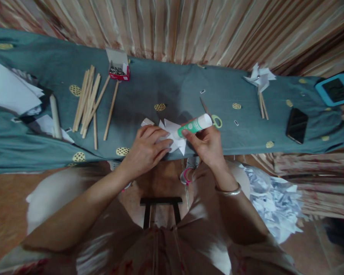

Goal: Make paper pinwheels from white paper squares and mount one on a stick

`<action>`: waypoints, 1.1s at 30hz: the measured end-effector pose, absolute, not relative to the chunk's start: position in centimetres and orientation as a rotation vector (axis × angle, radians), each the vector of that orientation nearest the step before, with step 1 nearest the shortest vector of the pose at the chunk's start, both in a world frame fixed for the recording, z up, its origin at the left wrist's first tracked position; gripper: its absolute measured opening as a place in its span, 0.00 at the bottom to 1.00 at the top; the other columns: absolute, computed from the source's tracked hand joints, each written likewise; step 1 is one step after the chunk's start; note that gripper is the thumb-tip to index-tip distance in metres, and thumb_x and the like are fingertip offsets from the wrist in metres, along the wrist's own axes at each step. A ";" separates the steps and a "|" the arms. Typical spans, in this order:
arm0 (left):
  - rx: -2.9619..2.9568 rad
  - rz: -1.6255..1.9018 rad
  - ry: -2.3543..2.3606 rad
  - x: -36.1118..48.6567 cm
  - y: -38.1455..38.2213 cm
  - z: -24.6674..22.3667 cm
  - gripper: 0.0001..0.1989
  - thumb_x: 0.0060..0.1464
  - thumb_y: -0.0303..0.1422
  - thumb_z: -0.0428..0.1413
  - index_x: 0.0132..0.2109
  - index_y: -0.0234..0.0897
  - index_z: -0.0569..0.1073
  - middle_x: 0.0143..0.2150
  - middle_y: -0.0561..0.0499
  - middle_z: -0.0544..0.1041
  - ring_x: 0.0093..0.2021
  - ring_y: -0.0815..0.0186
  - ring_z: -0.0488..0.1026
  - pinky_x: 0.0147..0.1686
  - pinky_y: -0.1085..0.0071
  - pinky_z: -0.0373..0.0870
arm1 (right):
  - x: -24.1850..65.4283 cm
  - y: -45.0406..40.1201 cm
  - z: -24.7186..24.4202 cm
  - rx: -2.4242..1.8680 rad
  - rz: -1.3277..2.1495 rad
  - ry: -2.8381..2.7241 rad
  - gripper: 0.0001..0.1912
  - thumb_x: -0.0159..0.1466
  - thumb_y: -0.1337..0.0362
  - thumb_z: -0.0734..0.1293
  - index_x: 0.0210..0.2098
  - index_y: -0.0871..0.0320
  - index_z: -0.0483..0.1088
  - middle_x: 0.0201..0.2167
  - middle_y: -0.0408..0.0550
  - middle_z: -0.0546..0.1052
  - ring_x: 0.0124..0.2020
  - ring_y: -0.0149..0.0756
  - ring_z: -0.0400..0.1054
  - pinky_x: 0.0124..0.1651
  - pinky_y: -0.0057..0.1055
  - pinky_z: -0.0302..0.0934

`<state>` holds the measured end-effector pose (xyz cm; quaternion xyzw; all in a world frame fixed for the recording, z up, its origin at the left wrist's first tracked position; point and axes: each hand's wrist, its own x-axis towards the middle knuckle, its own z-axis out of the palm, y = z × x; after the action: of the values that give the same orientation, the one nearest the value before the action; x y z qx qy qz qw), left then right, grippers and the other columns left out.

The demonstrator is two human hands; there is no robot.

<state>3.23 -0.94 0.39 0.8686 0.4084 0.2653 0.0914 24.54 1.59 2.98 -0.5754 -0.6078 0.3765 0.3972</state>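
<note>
My right hand is closed around a green and white glue stick, tilted with its lower end against a white folded paper pinwheel. On the left side of the pinwheel, my left hand holds the paper with bent fingers at the table's front edge. A small white object, perhaps the glue cap, shows just beyond my left fingers. Scissors with a pale green handle lie behind my right hand, partly hidden by it.
Several wooden sticks lie to the left, near a red box of small metal pieces. White paper sheets are stacked at far left. A finished pinwheel, a phone and a blue-framed timer are at right. A bag of paper scraps stands below.
</note>
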 end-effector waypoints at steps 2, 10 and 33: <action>2.590 0.726 1.228 3.2 -1.3 -0.1 0.12 0.65 0.39 0.52 0.52 0.45 0.76 0.56 0.47 0.75 0.61 0.54 0.66 0.64 0.44 0.55 | 24.3 1.4 3.0 -1.501 0.919 -1.634 0.17 0.59 0.50 0.72 0.39 0.57 0.73 0.33 0.47 0.79 0.34 0.36 0.72 0.37 0.35 0.66; 2.525 0.648 1.252 3.3 -1.7 -1.2 0.16 0.65 0.44 0.51 0.55 0.48 0.73 0.62 0.48 0.71 0.65 0.51 0.61 0.69 0.39 0.40 | 23.8 1.4 3.0 -1.599 0.792 -1.808 0.19 0.61 0.48 0.70 0.42 0.56 0.72 0.30 0.45 0.77 0.29 0.34 0.68 0.34 0.34 0.62; 2.594 0.481 1.279 4.2 -2.3 -0.7 0.25 0.60 0.44 0.59 0.61 0.45 0.68 0.70 0.38 0.61 0.69 0.42 0.57 0.65 0.33 0.44 | 23.2 1.3 1.5 -1.614 0.877 -1.710 0.15 0.59 0.51 0.72 0.35 0.52 0.68 0.24 0.42 0.70 0.30 0.37 0.68 0.39 0.38 0.64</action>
<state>4.16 -2.27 -0.65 0.8799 0.4339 0.1630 0.1046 23.19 1.26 1.48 -0.6114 -0.6475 0.3323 0.3106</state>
